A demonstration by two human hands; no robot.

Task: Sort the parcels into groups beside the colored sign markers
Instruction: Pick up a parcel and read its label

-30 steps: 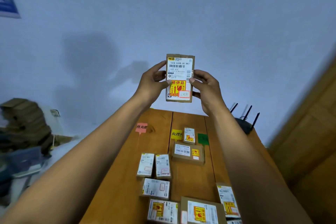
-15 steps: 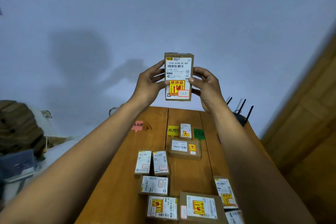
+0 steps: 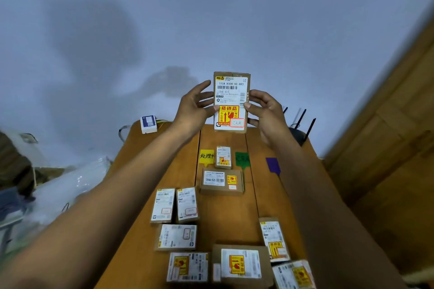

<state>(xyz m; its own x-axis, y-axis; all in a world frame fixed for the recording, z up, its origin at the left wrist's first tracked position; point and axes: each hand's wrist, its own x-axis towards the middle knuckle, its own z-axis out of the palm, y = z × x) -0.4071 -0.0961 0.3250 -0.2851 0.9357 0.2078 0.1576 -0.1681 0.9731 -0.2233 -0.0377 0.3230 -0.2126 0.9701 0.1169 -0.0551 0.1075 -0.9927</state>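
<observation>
I hold a small brown parcel point(image 3: 231, 101) upright in the air, its white label and yellow fragile sticker facing me. My left hand point(image 3: 193, 108) grips its left edge and my right hand point(image 3: 265, 112) its right edge. Below, on the wooden table point(image 3: 225, 209), stand a yellow sign marker point(image 3: 206, 156), a green sign marker point(image 3: 242, 160) and a purple sign marker point(image 3: 273, 165). A small parcel point(image 3: 223, 157) and a wider parcel point(image 3: 222, 181) lie between the yellow and green markers. Several more parcels point(image 3: 175, 205) lie nearer to me.
A white and blue box point(image 3: 148, 124) sits at the table's far left corner. A black router with antennas point(image 3: 299, 128) stands at the far right. A wooden door point(image 3: 387, 148) is on the right. Bags and clutter point(image 3: 47, 185) lie left of the table.
The view has tilted down, showing more of the table and the purple marker. Both hands still hold the parcel up; my left fingers have spread a little.
</observation>
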